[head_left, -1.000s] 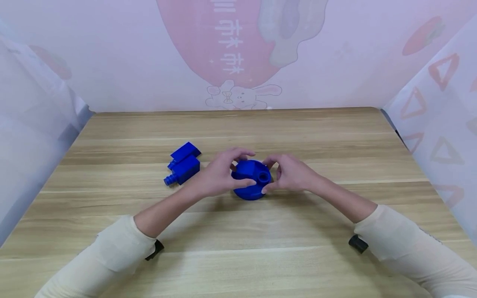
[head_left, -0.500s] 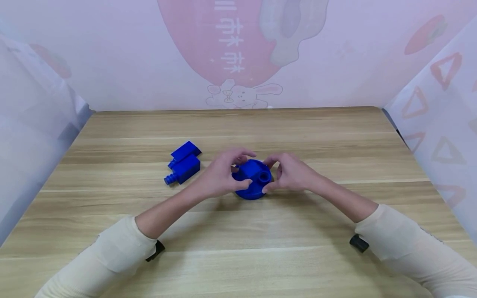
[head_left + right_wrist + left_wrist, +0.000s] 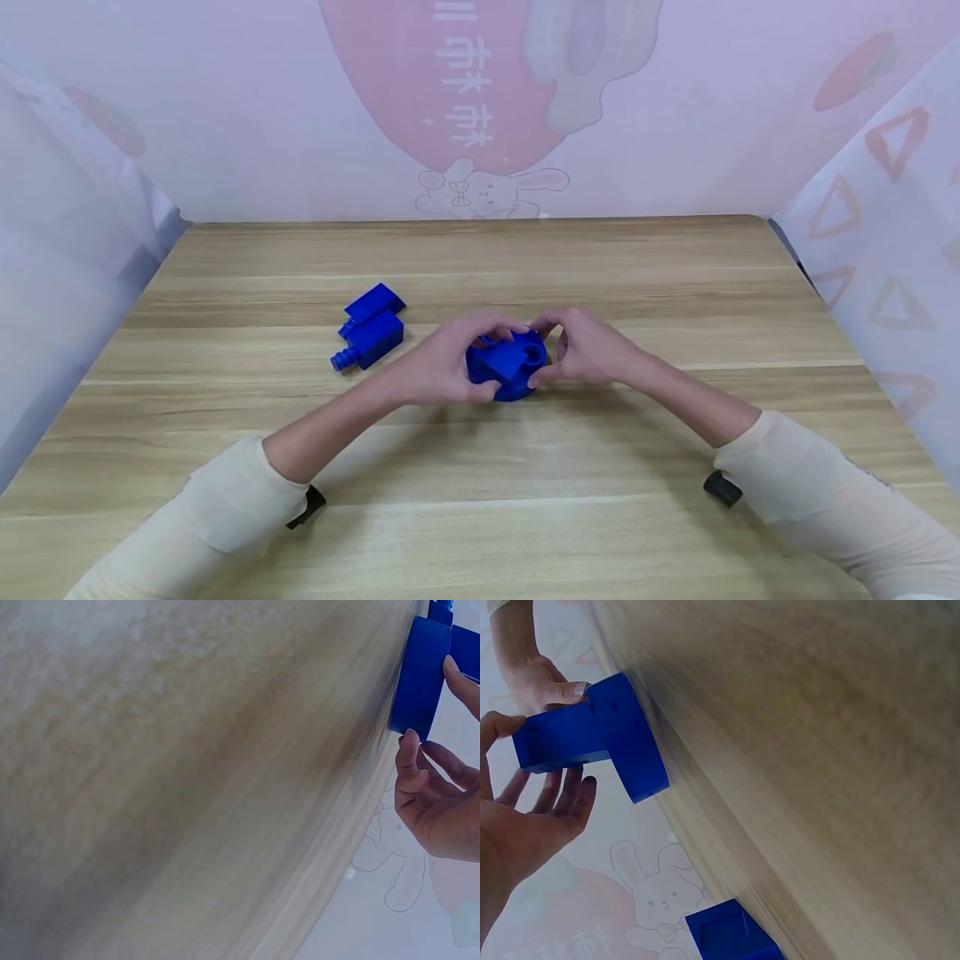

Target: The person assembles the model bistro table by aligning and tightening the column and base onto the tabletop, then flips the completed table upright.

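A round blue base (image 3: 513, 392) sits on the table between the hands, with a ring-shaped socket on its right part. On top of it stands a blue rectangular block (image 3: 559, 737), its lower end against the base. My left hand (image 3: 438, 362) holds this block, thumb at one side and fingers at the other. From the right, my right hand (image 3: 585, 346) pinches the base's rim between thumb and fingers. In the right wrist view, that hand's fingertips are right at the side of the base (image 3: 421, 679).
Two blue blocks lie left of the left hand: a nearer block (image 3: 378, 339) with a ridged, screw-like stub and a farther slanted block (image 3: 375, 304). Behind the wooden table (image 3: 480, 517) rises a printed pink curtain (image 3: 300, 125).
The left hand has turned and come slightly closer to the body, and the block has turned with it on the base. The right hand has stayed at the rim.
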`<state>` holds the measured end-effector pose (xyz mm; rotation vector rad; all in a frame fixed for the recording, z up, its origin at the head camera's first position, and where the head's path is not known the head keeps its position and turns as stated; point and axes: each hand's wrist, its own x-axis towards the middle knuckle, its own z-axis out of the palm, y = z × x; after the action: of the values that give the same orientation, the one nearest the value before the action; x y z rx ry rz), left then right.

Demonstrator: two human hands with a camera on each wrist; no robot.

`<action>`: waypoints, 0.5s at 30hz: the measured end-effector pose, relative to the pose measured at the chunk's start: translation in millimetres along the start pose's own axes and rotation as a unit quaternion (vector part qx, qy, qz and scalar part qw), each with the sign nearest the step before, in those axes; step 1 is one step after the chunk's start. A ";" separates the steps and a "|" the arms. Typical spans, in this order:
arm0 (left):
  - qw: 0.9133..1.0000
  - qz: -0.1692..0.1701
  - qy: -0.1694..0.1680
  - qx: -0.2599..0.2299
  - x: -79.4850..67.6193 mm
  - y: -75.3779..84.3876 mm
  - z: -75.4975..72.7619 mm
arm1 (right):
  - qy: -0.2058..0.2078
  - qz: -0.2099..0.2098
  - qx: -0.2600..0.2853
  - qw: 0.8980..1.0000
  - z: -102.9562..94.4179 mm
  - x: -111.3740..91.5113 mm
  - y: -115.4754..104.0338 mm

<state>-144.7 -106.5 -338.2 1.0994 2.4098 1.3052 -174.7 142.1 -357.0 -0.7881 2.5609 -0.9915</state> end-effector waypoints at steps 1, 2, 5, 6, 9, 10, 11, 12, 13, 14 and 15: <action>1.000 -0.004 0.006 0.014 -0.3 0.1 1.0 | -0.001 0.001 0.000 1.000 -0.1 -0.1 -0.2; 1.000 -0.012 0.013 0.025 -0.6 0.9 1.8 | -0.002 0.002 -0.001 1.000 -0.3 -0.3 -0.8; 0.998 -0.039 0.029 0.047 -0.9 2.9 3.3 | -0.003 0.004 -0.004 1.000 -0.6 -0.5 -1.4; 0.997 -0.044 0.031 0.048 -1.0 3.4 3.2 | -0.003 0.003 -0.004 1.000 -0.6 -0.3 -1.2; 0.998 -0.040 0.027 0.041 -2.0 3.8 1.4 | 0.000 0.000 -0.003 1.000 -0.3 0.3 -0.6; 0.998 -0.034 0.022 0.037 -2.4 3.3 0.5 | 0.000 -0.001 -0.002 1.000 -0.2 0.5 -0.3; 0.999 -0.028 0.016 0.034 -2.9 2.7 -0.4 | 0.001 -0.002 -0.001 1.000 -0.1 0.7 0.1; 0.999 -0.022 0.008 0.030 -3.5 2.0 -1.5 | 0.001 -0.003 0.000 1.000 -0.1 0.7 0.0; 1.000 -0.016 0.000 0.024 -4.0 1.2 -2.7 | 0.001 -0.004 0.001 1.000 0.0 0.7 0.1; 1.000 -0.014 -0.008 0.020 -4.6 1.0 -4.1 | 0.001 -0.004 0.002 1.000 0.1 0.7 0.2; 1.000 -0.012 -0.017 0.017 -5.0 0.2 -5.7 | 0.001 -0.003 0.002 1.000 0.1 0.6 0.3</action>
<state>-143.8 -113.5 -335.5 1.0902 2.4213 1.2321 -175.3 141.9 -357.3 -0.7944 2.5596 -0.9998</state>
